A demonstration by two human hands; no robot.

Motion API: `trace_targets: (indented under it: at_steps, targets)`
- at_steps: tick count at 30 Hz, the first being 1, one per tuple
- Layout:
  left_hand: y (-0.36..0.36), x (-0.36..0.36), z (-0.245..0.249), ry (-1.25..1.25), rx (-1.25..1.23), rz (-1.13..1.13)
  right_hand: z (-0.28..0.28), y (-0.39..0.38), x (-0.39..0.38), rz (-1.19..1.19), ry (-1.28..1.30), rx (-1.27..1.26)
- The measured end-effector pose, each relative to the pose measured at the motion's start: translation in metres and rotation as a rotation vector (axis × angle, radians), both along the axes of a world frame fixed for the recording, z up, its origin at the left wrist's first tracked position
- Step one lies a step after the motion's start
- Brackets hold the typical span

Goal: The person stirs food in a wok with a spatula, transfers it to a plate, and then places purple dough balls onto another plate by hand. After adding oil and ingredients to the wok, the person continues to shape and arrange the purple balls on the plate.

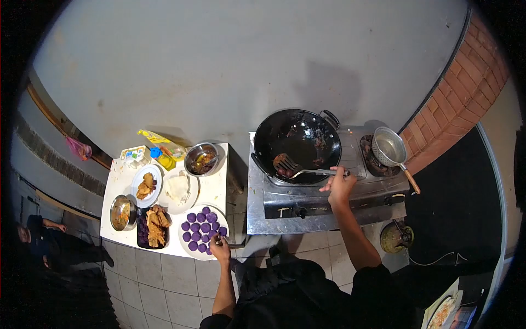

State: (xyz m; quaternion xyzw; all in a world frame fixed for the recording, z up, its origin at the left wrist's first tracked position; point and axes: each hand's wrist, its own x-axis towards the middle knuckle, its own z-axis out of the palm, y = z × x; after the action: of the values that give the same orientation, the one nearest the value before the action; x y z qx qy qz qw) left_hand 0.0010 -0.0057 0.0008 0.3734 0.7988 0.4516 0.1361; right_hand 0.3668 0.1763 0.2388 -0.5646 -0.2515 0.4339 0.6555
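Note:
My right hand (339,189) is closed round the handle of a slotted spatula (309,172). Its head lies inside a black wok (274,129) on the stove, with browned pieces on and beside the blades. Dark oil and a few browned bits show in the wok. At the near edge of a white plate (186,253) my left hand (221,251) has its fingers drawn together. A small brownish thing shows at the fingertips, too small to name. Several purple balls (205,227) cover that plate.
Left table: a black tray (143,241) with fried pieces, metal bowls (201,159), plates, a blue-capped bottle (163,158). A perforated pan (389,147) sits on the right burner. A pot (395,237) stands low at right. Another person (55,241) is at far left.

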Motion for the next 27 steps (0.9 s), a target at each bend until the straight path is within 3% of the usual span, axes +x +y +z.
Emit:
trace_targets:
  at_steps: [27]
  targets:
    - [0.0,-0.004,-0.01,0.011,0.009,0.006,0.021,0.004,0.011,-0.027,0.034,0.096]
